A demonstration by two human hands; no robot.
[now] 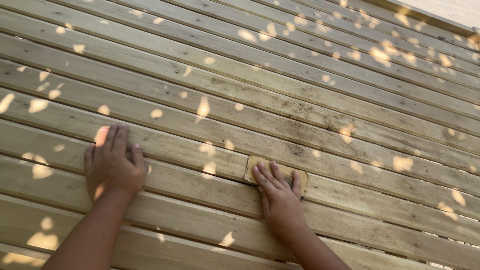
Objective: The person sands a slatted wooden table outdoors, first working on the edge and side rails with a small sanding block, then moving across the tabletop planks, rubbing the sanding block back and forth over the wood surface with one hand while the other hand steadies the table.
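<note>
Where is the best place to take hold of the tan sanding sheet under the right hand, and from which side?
Probably at the upper-left corner of the sanding sheet, from the left. It lies flat on the wooden slats and the right hand covers its middle; that corner is bare, so fingertips could pinch it there.

Surface consists of long wooden slats [280,107] laid side by side, running diagonally from near left toward far right, with narrow dark gaps between them. Wood is pale and weathered, with darker stains toward the middle. Dappled sunlight patches [202,107] scattered throughout. A pale wall [450,9] shows at far right.
</note>
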